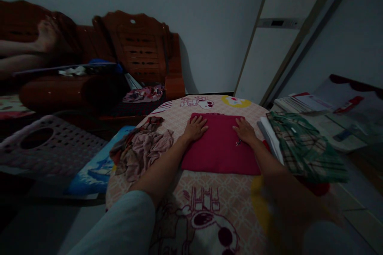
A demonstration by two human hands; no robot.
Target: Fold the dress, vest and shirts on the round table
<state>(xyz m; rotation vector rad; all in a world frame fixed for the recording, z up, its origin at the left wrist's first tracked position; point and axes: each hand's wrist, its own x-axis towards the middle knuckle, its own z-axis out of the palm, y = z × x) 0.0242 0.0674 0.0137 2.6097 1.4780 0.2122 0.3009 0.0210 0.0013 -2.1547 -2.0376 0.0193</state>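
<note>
A dark pink folded cloth [220, 149] lies flat on the round table's patterned cover [227, 193]. My left hand [195, 128] rests on its far left corner, fingers spread, gripping nothing. On its far right corner lies my right hand [243, 129], fingers also apart and holding nothing. A small ornament shows on the cloth beside my right wrist. To the left is a crumpled pile of brownish-pink clothing [143, 147]. Folded garments, with a green plaid one [305, 143] on top, sit to the right of my right forearm.
Wooden seats [137, 48] stand along the back wall, with a person's bare feet and legs [44, 38] at the left. A pink woven chair [74, 143] and a blue printed item [100, 167] are left of the table. Papers [308, 102] lie on a surface at the right.
</note>
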